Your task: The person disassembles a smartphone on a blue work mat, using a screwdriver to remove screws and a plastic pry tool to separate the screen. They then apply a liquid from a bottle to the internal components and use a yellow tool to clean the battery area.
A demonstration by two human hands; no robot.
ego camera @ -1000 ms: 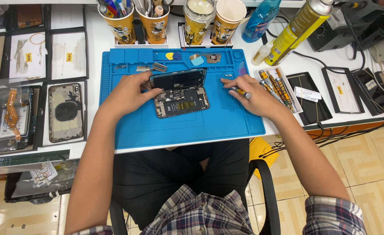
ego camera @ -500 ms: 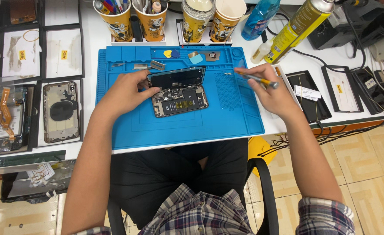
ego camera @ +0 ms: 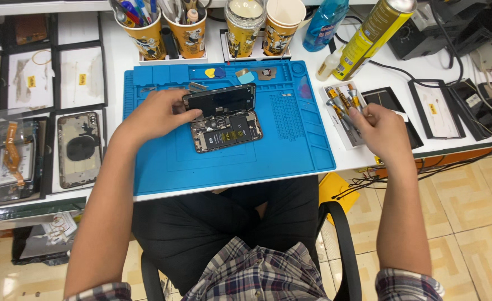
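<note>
An opened smartphone (ego camera: 227, 132) lies on the blue work mat (ego camera: 290, 145), its insides showing. Its dark screen panel (ego camera: 219, 100) is tilted up at the far side. My left hand (ego camera: 159, 114) rests on the mat and holds the screen panel's left edge. My right hand (ego camera: 381, 129) is off the mat to the right, over a white tray of screwdrivers (ego camera: 343, 106), with its fingers closed on a yellow-handled screwdriver (ego camera: 353, 114).
Paper cups of tools (ego camera: 145, 33) stand at the back, with a blue spray bottle (ego camera: 324, 22) and a yellow can (ego camera: 371, 33). Framed phone parts (ego camera: 78, 147) lie left. Cables and boxes crowd the right. Picks (ego camera: 215, 72) lie on the mat's far edge.
My right hand moved from the phone rightward off the mat to the screwdriver tray, carrying a screwdriver. My left hand stayed on the screen panel.
</note>
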